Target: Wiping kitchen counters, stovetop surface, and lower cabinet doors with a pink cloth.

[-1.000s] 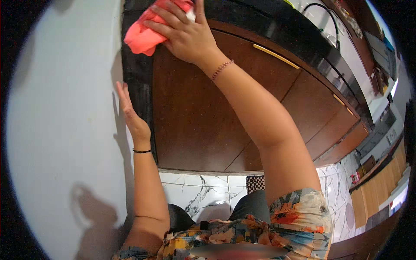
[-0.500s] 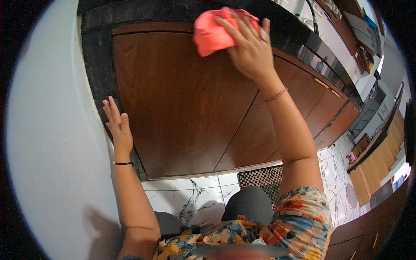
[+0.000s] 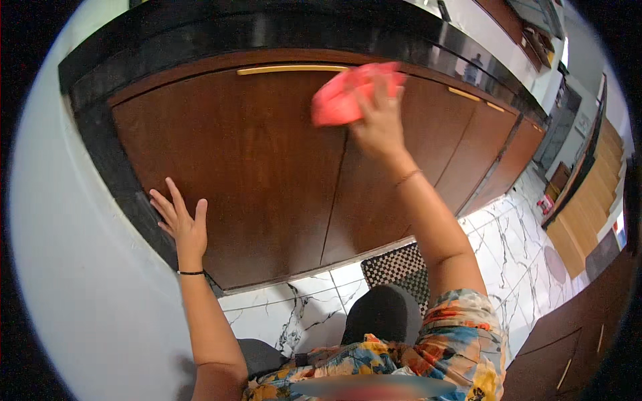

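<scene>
Cloth [image 3: 344, 97], crumpled coral-pink, pressed flat against brown cabinet door [image 3: 261, 167].

The head view looks steeply down from above at a nearby brown cabinet door [image 3: 254, 174] and marble floor [image 3: 508, 254].

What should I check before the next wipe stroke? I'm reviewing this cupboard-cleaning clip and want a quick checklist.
1. Pink cloth under the right hand, pressed on the brown cabinet door: ok.
2. Left hand flat on the door's lower left edge, bracing: ok.
3. Doors closed, seam straight: ok.
4. Gold handle free of the cloth: ok.
5. Cloth clean enough: cannot tell.
</scene>
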Tool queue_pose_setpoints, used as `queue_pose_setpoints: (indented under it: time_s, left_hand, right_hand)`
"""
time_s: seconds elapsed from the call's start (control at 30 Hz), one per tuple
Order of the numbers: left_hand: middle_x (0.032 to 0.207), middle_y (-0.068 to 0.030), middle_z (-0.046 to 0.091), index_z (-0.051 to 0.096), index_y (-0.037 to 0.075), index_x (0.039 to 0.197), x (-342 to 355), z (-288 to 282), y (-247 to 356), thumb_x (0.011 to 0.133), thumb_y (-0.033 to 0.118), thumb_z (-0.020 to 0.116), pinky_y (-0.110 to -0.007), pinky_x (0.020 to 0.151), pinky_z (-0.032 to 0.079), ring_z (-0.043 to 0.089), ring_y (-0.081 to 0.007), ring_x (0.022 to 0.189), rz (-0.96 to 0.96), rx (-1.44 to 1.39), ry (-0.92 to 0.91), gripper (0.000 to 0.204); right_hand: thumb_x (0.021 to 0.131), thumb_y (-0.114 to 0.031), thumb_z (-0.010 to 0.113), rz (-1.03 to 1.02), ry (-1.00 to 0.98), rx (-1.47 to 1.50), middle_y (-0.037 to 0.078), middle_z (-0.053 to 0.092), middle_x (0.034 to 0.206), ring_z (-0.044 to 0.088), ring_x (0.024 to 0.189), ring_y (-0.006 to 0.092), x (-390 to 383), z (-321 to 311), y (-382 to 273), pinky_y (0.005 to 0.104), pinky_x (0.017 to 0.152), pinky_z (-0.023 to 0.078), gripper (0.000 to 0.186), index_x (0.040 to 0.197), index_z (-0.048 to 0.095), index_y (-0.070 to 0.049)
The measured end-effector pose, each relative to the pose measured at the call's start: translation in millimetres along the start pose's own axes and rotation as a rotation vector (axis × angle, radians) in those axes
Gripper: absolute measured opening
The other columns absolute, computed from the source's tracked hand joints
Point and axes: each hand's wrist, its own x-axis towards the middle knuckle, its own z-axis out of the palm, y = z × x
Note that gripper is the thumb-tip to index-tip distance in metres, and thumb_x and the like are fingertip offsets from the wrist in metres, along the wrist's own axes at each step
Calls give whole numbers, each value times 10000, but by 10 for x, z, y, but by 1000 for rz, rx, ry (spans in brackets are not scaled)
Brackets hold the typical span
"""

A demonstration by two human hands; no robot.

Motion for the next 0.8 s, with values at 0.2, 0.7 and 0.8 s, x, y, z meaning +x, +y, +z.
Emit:
queue_pose_setpoints:
  time_s: [0.2,0.7,0.8]
  left_hand:
    - [1492,-188,-101,35,254,1456,12,64,148,791,611,537,-673,1009,50,-83,-385,1372,-45,75,-20,907]
    - [1476,-200,-161,-49,220,1450,9,156,-70,778,629,539,-655,1021,78,-114,-392,1364,-75,224,-38,982]
    - [1468,-203,-187,-82,213,1445,10,194,-106,777,637,535,-657,1019,72,-149,-386,1359,-74,265,-32,1003]
  right_hand:
    - [752,-211,614,59,222,-80,105,240,1469,174,1366,316,-272,47,512,536,1097,80,552,1284,487,-283]
    - [943,-280,451,1249,596,416,144,457,1192,382,1170,258,-2560,908,528,366,994,293,405,1192,449,38]
    - [908,-313,503,481,234,74,203,262,1393,233,1281,398,-1771,322,921,495,1076,99,575,1341,288,-3]
